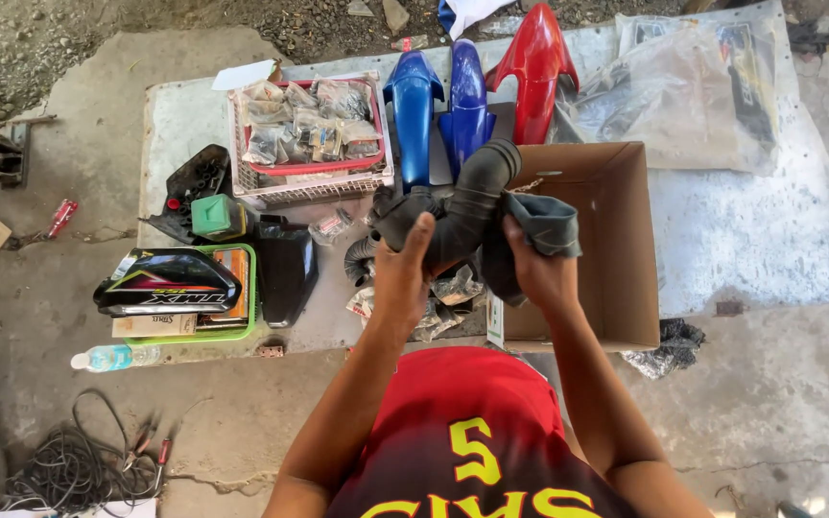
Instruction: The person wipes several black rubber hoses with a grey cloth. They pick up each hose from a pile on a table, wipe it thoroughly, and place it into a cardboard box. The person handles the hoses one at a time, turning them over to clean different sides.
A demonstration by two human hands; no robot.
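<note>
Outdoor concrete slab, dirt and gravel at the far edge, parts laid out on a pale sheet (750, 240) on the ground. Person stands over it, red jersey.

Left hand (403, 273) clenched around the black rubber intake hose (467, 206), thumb up along its ribbed section. Right hand (536, 269) grips a dark grey rag (544, 225) pressed against the hose's side. Hose held up in the air, over the near-left corner of the open cardboard box (606, 249).

Progress, as judged: hose looks mid-wipe; rag is on it, hose not set down or boxed. Box interior shows bare where visible. A second ribbed hose (361, 259) and bagged small parts (448, 302) lie on the sheet under the hands, seemingly untouched.

Around: two blue fenders (438, 105) and a red fender (536, 67) beyond the box, white basket (314, 187) of bagged bits, black fairing panel (170, 281) on a green tray (242, 331), water bottle (107, 358), coiled cable (64, 470) with pliers (151, 451) near left.
</note>
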